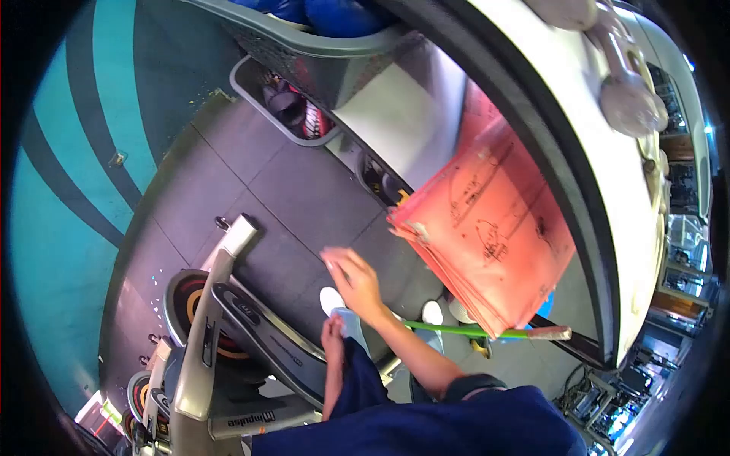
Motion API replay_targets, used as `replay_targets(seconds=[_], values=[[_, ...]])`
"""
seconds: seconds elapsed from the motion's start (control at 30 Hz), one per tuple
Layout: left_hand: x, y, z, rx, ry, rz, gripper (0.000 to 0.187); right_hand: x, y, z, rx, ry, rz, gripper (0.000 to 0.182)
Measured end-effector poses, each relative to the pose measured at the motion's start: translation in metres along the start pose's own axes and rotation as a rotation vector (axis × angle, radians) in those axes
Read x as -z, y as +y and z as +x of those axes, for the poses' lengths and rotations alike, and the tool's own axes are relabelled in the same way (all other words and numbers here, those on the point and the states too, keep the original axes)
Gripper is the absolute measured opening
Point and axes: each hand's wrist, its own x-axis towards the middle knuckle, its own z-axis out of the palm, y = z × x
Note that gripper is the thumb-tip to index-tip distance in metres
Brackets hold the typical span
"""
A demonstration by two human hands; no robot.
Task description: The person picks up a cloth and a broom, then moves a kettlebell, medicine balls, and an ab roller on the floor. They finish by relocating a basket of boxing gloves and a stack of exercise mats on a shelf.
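My right hand is held out over the tiled floor, fingers stretched out and slightly blurred, with nothing visible in it. Lower and to the left, my left hand is near my blue trouser leg and dark blue clothing. Its fingers look curled, and whatever they may hold is too small to make out. A green stick with a worn pinkish end runs beyond my right forearm. It passes along the lower edge of a stack of coral-coloured folded mats with dark scribbles.
Exercise bikes stand at the lower left. A grey basket holds blue balls at the top, with a smaller grey bin below it. A white surface with a black edge and pale dumbbells curve along the right.
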Motion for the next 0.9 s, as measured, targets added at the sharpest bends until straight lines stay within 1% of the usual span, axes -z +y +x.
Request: replay_targets(seconds=[0.03,0.1,0.13,0.17,0.2,0.23,0.27,0.3,0.37,0.43,0.5,0.57,0.6,0.63,0.7,0.73,0.77,0.8,0.83,0.9], values=[[-0.010,0.017,0.005,0.027,0.002,0.040,0.041,0.031,-0.015,-0.027,0.034,0.034,-0.082,0.014],[-0.056,0.090,-0.015,-0.057,-0.174,-0.098,0.053,0.097,-0.048,-0.064,0.123,0.107,-0.273,0.019],[-0.079,0.114,-0.020,-0.120,-0.290,-0.103,0.059,0.128,-0.058,-0.077,0.117,0.138,-0.362,0.023],[-0.100,0.134,-0.025,-0.183,-0.402,-0.107,0.065,0.156,-0.054,-0.091,0.116,0.183,-0.440,0.027],[-0.124,0.152,-0.029,-0.220,-0.424,-0.147,0.068,0.182,-0.049,-0.102,0.052,0.188,-0.565,0.032],[-0.146,0.168,-0.033,-0.254,-0.446,-0.185,0.071,0.207,-0.042,-0.107,-0.052,0.245,-0.610,0.036],[-0.165,0.184,-0.037,-0.324,-0.387,-0.145,0.073,0.227,-0.036,-0.110,-0.159,0.304,-0.656,0.040],[-0.185,0.199,-0.040,-0.394,-0.330,-0.105,0.075,0.244,-0.032,-0.109,-0.212,0.369,-0.620,0.045],[-0.203,0.224,-0.038,-0.683,-0.184,0.089,0.073,0.275,-0.027,-0.109,-0.328,0.501,-0.552,0.055],[-0.209,0.244,-0.031,-0.847,-0.014,0.377,0.073,0.296,-0.011,-0.115,-0.449,0.630,-0.319,0.061],[-0.217,0.265,-0.028,-0.872,-0.089,0.524,0.069,0.311,0.016,-0.130,-0.534,0.751,-0.055,0.066],[-0.227,0.269,-0.019,-0.675,-0.219,0.667,0.074,0.322,0.046,-0.140,-0.565,0.846,0.246,0.069],[-0.234,0.276,-0.032,-0.563,-0.280,0.766,0.074,0.320,0.048,-0.140,-0.645,0.917,0.279,0.071],[-0.239,0.283,-0.040,-0.455,-0.336,0.859,0.074,0.319,0.051,-0.139,-0.655,0.919,0.276,0.071],[-0.245,0.275,-0.040,-0.580,-0.220,0.919,0.070,0.316,0.057,-0.138,-0.674,0.919,0.266,0.072],[-0.245,0.272,-0.041,-0.640,-0.158,0.946,0.069,0.320,0.067,-0.140,-0.749,0.871,0.193,0.077],[-0.243,0.270,-0.041,-0.642,-0.158,0.919,0.065,0.318,0.073,-0.143,-0.740,0.848,0.026,0.079],[-0.244,0.274,-0.056,-0.642,-0.156,0.891,0.062,0.315,0.074,-0.143,-0.727,0.819,-0.143,0.082],[-0.246,0.277,-0.069,-0.643,-0.151,0.859,0.059,0.312,0.072,-0.140,-0.705,0.784,-0.312,0.085],[-0.250,0.274,-0.087,-0.681,-0.090,0.806,0.056,0.297,0.053,-0.138,-0.549,0.653,-0.434,0.089]])
